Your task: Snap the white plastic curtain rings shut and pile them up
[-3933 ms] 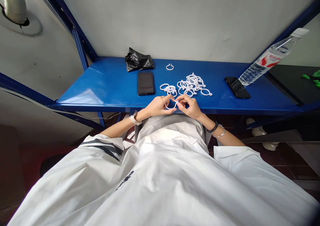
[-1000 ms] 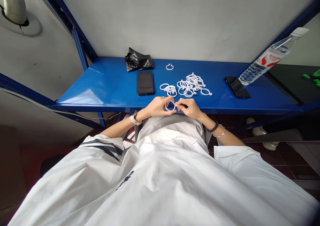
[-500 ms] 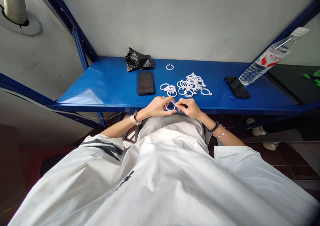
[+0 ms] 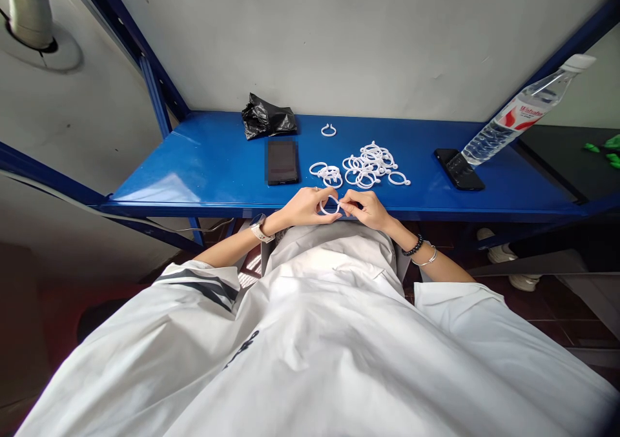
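My left hand and my right hand meet at the front edge of the blue shelf. Together they pinch one white plastic ring between their fingertips, left hand on its left side, right hand on its right end. Just beyond the hands lies a small cluster of white rings. A larger heap of white rings sits to its right. A single open ring rests farther back near the wall.
A black phone lies face up left of the rings, with a crumpled black bag behind it. At the right a second phone lies under a leaning water bottle. Blue shelf posts rise at both sides.
Since 3.9 s ago the hands have drawn slightly closer on the ring and turned it a little. Over the last second almost nothing has moved.
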Demonstrator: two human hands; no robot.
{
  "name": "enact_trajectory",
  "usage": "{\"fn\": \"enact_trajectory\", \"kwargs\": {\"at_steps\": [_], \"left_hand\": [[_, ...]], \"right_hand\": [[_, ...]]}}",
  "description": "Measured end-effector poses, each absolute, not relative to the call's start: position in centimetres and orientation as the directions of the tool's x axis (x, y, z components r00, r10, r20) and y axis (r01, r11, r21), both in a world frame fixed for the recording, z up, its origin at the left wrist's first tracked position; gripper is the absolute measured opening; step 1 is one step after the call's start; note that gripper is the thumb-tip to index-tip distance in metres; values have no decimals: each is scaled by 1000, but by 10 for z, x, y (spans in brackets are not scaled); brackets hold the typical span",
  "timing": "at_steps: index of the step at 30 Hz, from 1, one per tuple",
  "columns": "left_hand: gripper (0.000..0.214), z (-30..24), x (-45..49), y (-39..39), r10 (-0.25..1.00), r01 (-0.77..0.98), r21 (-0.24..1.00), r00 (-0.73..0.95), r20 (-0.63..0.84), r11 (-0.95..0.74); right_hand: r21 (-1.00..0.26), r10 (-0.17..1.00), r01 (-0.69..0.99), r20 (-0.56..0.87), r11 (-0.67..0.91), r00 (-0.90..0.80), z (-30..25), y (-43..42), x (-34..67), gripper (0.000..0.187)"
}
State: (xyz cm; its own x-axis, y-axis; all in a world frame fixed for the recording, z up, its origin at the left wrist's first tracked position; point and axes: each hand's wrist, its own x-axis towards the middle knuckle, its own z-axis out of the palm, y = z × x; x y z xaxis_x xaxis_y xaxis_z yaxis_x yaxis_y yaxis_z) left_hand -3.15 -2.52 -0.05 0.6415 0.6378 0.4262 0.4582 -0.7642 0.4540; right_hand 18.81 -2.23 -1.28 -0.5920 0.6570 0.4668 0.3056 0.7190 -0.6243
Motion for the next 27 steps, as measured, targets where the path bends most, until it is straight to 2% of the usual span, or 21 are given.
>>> {"fn": "enact_trajectory", "kwargs": {"at_steps": [27], "left_hand": [[38,-1,-33,-26,650,414,524,628,427,-745]], "right_hand": [[-649,699,330,460,685,-548,-10,-26,184,16]]}}
